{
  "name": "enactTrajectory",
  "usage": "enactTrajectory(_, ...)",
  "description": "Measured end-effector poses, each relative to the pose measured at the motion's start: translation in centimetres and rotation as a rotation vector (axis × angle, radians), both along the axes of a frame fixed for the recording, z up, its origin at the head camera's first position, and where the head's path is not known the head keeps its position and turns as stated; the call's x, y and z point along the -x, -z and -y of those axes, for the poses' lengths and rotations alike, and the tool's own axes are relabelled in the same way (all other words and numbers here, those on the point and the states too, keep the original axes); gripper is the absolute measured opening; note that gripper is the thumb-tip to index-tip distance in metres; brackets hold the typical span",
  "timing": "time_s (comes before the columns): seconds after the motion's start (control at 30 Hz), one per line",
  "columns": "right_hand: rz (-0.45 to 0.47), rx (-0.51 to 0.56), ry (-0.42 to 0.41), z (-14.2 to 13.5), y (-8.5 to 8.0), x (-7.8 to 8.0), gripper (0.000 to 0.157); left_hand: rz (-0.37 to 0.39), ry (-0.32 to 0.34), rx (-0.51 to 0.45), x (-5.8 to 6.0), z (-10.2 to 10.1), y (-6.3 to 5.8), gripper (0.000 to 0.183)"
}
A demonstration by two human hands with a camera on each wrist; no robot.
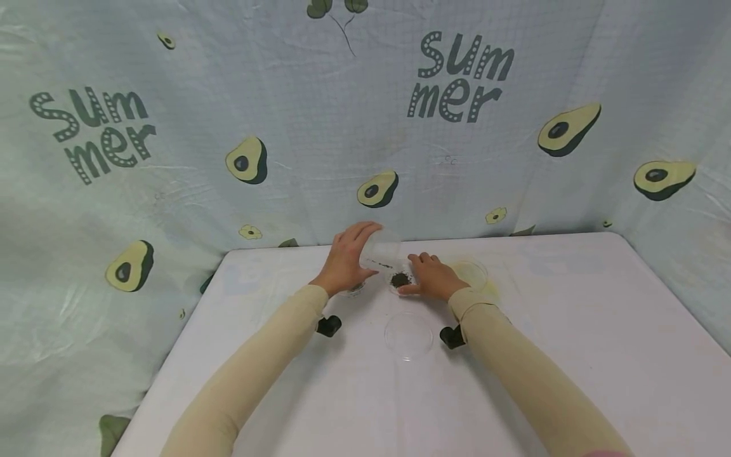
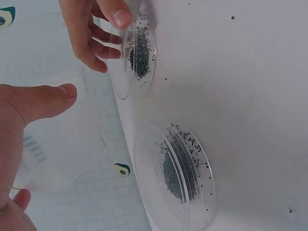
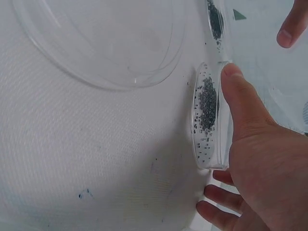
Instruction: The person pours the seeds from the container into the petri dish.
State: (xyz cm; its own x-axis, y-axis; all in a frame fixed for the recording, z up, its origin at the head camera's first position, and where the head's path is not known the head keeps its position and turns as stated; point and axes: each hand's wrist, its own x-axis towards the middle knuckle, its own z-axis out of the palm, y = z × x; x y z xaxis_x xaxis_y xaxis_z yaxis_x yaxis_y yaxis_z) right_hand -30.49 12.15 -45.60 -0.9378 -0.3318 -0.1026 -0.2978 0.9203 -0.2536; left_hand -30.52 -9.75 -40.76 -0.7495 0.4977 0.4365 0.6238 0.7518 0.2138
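My left hand (image 1: 345, 257) grips a clear, see-through container (image 1: 381, 247) raised over the table, with a line of dark grains showing low in it. In the left wrist view this container (image 2: 62, 139) looks hazy between thumb and fingers. My right hand (image 1: 431, 277) holds a petri dish (image 1: 401, 280) of dark granules by its rim. In the right wrist view the thumb lies along the near edge of that dish (image 3: 207, 115) and the fingers are on its far side. A second petri dish (image 2: 180, 178) of dark granules stands below my left hand, mostly covered by it in the head view.
Nearer me on the white table (image 1: 571, 330) lies a clear round dish (image 1: 408, 336). Behind my right wrist is a dish with a yellowish tint (image 1: 471, 274). Stray dark grains dot the tabletop. A printed sheet (image 1: 320, 127) hangs at the back.
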Motion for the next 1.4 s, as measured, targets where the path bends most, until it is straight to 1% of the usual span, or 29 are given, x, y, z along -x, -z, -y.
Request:
enactTrajectory(0.17, -0.005, 0.011, 0.004, 0.1, -0.4, -0.1, 0.09, 0.049, -0.02, -0.086, -0.3, 0.7, -0.4, 0.092)
enactTrajectory(0.43, -0.069, 0.009, -0.014, 0.1, -0.5, -0.4, 0.083, 0.088, -0.049, -0.148, -0.6, 1.9, -0.4, 0.091)
enactTrajectory(0.7, -0.077, 0.076, -0.023, -0.4, -0.6, -0.9, 0.079, 0.16, -0.072, -0.238, -1.1, 3.2, -0.6, 0.093)
enactTrajectory(1.03, -0.09, 0.094, -0.053, -0.4, -1.0, -1.5, 0.073, 0.223, -0.101, -0.307, -1.7, 4.8, -0.4, 0.095)
enactTrajectory(1.23, -0.089, 0.128, -0.071, -0.2, -1.5, -2.2, 0.067, 0.275, -0.123, -0.355, -2.1, 5.6, -0.3, 0.1)
enactTrajectory(1.4, -0.08, 0.145, -0.072, -0.1, -1.7, -2.8, 0.065, 0.282, -0.133, -0.368, -2.3, 6.2, -0.3, 0.1)
